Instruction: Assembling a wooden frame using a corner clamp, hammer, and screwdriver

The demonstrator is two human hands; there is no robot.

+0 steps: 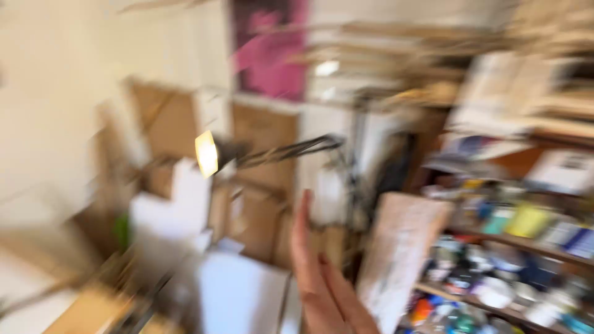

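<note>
The view is heavily blurred by motion. One hand, which I take for my right hand (318, 278), rises from the bottom edge near the middle, fingers stretched upward and slightly apart, with nothing in them. Just to its right stands a pale, paint-speckled flat board (402, 253), tilted; whether the hand touches it I cannot tell. My left hand is out of view.
A desk lamp with a lit head (206, 153) reaches in on a dark arm (291, 148). Cardboard boxes (263, 179) and white sheets (238, 294) are stacked at left and centre. Shelves (526, 241) crowded with paint pots fill the right. A pink picture (272, 52) hangs on the wall.
</note>
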